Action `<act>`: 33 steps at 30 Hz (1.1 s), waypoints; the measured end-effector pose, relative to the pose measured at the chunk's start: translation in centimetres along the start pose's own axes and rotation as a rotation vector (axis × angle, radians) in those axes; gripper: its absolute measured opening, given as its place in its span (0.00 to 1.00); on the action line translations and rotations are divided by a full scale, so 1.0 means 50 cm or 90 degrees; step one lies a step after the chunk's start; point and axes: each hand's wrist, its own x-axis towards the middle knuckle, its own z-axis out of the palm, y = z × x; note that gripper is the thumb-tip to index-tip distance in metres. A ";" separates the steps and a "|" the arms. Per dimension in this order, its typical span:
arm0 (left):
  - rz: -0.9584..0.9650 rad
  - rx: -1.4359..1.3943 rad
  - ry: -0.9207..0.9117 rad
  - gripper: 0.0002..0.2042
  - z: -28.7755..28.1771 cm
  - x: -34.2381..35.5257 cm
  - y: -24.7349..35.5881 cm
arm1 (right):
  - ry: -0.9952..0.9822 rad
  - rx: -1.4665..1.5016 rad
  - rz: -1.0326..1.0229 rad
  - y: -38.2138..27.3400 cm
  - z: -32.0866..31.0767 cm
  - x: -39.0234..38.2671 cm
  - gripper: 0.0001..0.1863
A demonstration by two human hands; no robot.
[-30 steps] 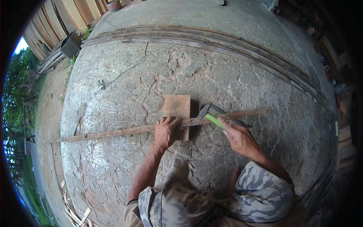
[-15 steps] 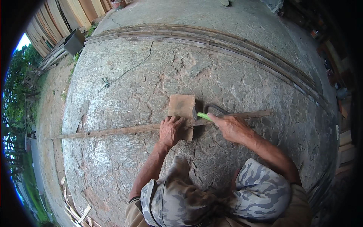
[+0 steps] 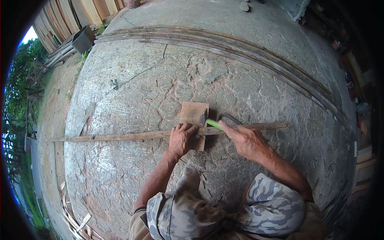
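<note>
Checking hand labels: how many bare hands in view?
2: left bare hand on the long, narrow brown wooden strip over the tan rectangular board; right bare hand gripping the green-handled, grey-headed hammer.

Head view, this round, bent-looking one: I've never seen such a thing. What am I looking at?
No machine here: these are a person's own bare hands, seen by a wide fisheye camera worn on the head, looking down. Its lens bends straight edges.

The left hand rests where a long wooden strip crosses a small board. The right hand grips a green-handled hammer; whether its head touches the board, I can't tell.

Farther off, long planks lie on the rough floor.
</note>
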 end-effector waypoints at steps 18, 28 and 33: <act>-0.018 -0.003 -0.026 0.24 -0.002 0.009 0.000 | 0.242 0.017 -0.093 -0.016 -0.026 -0.002 0.36; -0.016 0.009 -0.031 0.26 -0.001 0.005 0.005 | 0.344 0.073 -0.156 -0.006 -0.002 -0.007 0.40; -0.003 0.000 0.011 0.27 0.005 0.001 0.003 | -0.014 -0.156 0.006 0.012 0.027 -0.019 0.40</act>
